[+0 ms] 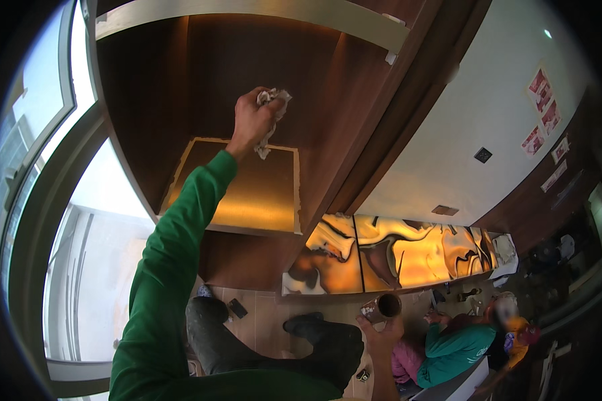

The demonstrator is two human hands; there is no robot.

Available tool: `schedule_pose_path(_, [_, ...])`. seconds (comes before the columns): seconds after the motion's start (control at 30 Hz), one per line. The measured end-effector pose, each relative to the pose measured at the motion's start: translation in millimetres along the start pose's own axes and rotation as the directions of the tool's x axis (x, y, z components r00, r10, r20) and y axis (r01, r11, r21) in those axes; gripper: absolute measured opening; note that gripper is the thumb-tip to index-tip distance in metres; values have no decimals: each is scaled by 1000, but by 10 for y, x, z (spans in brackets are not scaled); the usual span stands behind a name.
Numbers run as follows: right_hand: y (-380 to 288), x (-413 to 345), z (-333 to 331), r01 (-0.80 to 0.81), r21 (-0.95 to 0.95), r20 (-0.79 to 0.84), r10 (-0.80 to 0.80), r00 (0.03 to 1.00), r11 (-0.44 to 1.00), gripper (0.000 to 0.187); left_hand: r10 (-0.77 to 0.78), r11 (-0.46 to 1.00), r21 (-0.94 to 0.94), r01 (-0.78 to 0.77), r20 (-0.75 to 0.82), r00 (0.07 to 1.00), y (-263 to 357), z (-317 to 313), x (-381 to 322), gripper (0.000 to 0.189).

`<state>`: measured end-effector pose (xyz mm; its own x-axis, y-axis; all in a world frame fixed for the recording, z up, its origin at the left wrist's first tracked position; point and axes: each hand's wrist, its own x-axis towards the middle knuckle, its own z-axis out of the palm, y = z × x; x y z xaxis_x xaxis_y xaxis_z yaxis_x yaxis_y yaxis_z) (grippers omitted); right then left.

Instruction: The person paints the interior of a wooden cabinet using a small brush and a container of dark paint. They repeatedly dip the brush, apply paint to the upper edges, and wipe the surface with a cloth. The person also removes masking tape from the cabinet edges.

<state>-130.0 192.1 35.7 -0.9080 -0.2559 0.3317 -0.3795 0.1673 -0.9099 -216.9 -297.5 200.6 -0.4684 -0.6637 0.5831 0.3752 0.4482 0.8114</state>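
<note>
My left hand (253,120), in a green sleeve, grips a crumpled white cloth or tissue (275,100). It is raised in front of the dark back panel (220,85) of a wooden cabinet niche. Below the hand, a brushed gold-coloured metal panel (256,200) lines the niche's shelf, with masking tape (296,190) along its edges. Low on my right side, my right hand (381,333) is wrapped around a small stained can (381,307). The can's open mouth looks dark, and its contents cannot be made out.
A backlit stone-patterned counter (416,253) runs along the right wall. Beyond my right hand, a person in a teal top (459,346) sits low, with another person in orange (517,346) behind. A phone-like dark object (238,308) lies on the floor. Windows (40,115) stand left.
</note>
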Motion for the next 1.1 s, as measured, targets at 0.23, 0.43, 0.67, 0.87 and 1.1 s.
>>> schedule_pose_path(0.23, [188,126,-95,-54,-87,-72,48,996,995,61,82,993,82,-88,80,993,76,801,1209,27])
schedule_pose_path(0.43, [321,212,-147,-76,-78,-95,69,993,994,58,181,908,385,-168,3,984,-17,1234,1979,33])
schedule_pose_path(0.67, [409,243,-225,-107,-122,-103,94,990,987,51,111,889,456,-38,-133,985,227,1447,2023,31])
schedule_pose_path(0.87, [497,290,-197,-94,-114,-121,81,989,989,52,388,841,452,-297,-122,914,-243,1454,1819,30])
schedule_pose_path(1.1, [531,311,-225,-113,-129,-133,95,987,985,53,215,870,467,-158,-72,974,-952,1444,1347,38])
